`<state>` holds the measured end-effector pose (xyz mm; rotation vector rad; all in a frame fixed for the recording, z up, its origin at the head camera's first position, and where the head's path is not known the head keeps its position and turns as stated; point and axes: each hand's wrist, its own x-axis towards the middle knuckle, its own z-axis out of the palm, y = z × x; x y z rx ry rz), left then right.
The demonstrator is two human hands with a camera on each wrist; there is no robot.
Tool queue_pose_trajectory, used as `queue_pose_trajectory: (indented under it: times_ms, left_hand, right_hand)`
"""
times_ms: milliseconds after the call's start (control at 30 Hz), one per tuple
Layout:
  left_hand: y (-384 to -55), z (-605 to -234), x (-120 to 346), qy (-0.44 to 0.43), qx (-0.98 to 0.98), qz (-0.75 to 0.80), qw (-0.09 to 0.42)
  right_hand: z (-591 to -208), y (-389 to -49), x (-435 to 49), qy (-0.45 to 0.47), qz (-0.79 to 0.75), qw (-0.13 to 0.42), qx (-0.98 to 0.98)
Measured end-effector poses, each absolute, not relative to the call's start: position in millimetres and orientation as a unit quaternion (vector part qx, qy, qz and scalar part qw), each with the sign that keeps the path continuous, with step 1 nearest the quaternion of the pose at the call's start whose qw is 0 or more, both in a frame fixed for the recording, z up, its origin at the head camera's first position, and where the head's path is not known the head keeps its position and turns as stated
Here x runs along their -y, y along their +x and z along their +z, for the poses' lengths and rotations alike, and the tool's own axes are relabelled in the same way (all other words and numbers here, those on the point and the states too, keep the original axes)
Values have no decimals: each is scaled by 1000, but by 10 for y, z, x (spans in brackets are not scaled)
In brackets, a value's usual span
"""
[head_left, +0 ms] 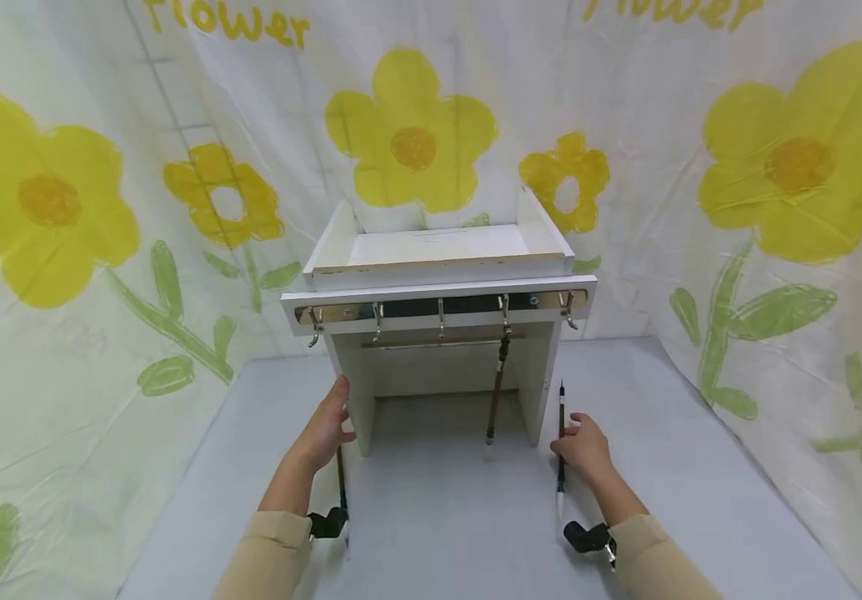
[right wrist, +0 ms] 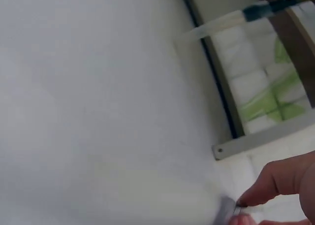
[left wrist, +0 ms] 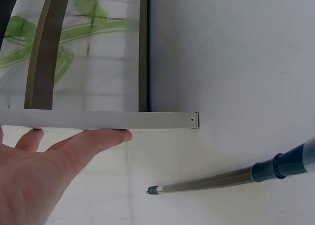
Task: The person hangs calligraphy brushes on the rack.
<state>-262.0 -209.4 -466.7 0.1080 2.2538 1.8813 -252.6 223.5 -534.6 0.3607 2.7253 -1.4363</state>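
My left hand point(head_left: 322, 429) touches the outer left side panel point(left wrist: 98, 119) of a white shelf rack point(head_left: 438, 294), its fingers extended along the board. Just below that hand lies a writing brush point(left wrist: 211, 179), its handle end toward the rack. At the rack's right side, my right hand point(head_left: 584, 450) pinches a second writing brush point(head_left: 562, 417) between thumb and fingers. This brush's white tip points toward me, and it is blurred in the right wrist view. A third brush point(head_left: 498, 383) hangs tip down from a hook point(head_left: 504, 310) on the rack's front rail.
Several more metal hooks point(head_left: 378, 321) line the front rail without brushes. The rack stands at the back of a pale table point(head_left: 438, 525). Behind it hangs a white curtain point(head_left: 476, 125) with yellow flowers. Black wrist mounts point(head_left: 328, 523) sit at both sleeves.
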Motion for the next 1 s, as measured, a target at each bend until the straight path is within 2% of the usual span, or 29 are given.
queue_pose_trajectory:
  times_ms: [267, 400, 1000]
  left_hand:
    - [-2642, -4707, 2108, 37, -764, 636, 103]
    - [-2645, -4678, 2114, 38, -769, 631, 100]
    - [-2603, -4628, 2101, 28, -769, 630, 105]
  right_hand:
    - [-5291, -2461, -2371, 155, -629, 70, -759]
    - [-5233, -2445, -2400, 153, -655, 72, -736]
    - [-4513, -2230, -2279, 83, -692, -75, -713]
